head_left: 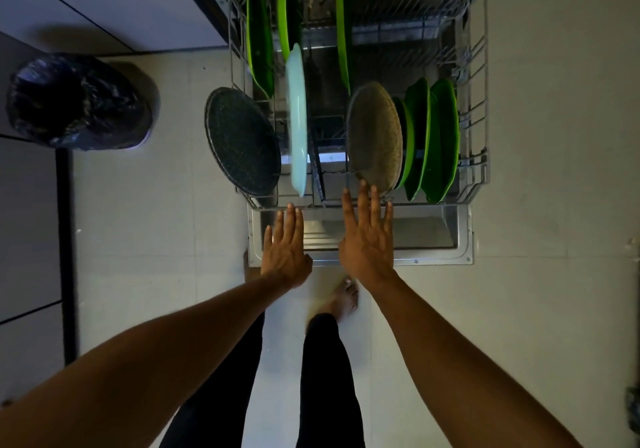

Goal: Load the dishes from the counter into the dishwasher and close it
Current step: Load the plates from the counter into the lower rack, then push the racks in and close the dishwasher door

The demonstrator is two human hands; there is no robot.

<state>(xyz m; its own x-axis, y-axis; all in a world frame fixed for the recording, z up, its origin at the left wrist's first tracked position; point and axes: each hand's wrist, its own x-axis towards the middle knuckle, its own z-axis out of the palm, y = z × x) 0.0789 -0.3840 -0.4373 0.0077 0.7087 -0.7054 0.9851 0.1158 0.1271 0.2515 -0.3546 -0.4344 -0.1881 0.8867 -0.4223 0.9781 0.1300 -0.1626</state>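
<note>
Both hands hold nothing: fingers straight, spread a little, palms down. My left hand point(285, 243) and my right hand point(369, 236) lie side by side over the open dishwasher door point(433, 233), the right one reaching slightly farther. The left fingertips come up to the front rail of the lower rack point(479, 156). The right fingertips overlap that rail below the tan plate point(375, 136). Whether either hand touches the wire I cannot tell. Below my wrists, one bare foot point(346, 297) stands on the pale floor tiles point(554, 136), just short of the door's edge.

The rack is pulled out over the door, with the dishes standing on edge in it. At the front left a dark speckled plate point(242, 141) leans outward past the rack's side. Just beside it stands a pale blue plate point(298, 118), blurred. Across a gap sits the tan plate, with two green plates point(446, 136) packed close behind it on the right. Farther back, three more green plates point(259, 39) stand apart from one another in the rear rows.

Well off to the left, a bin lined with a black bag point(76, 101) stands against the cabinets.
</note>
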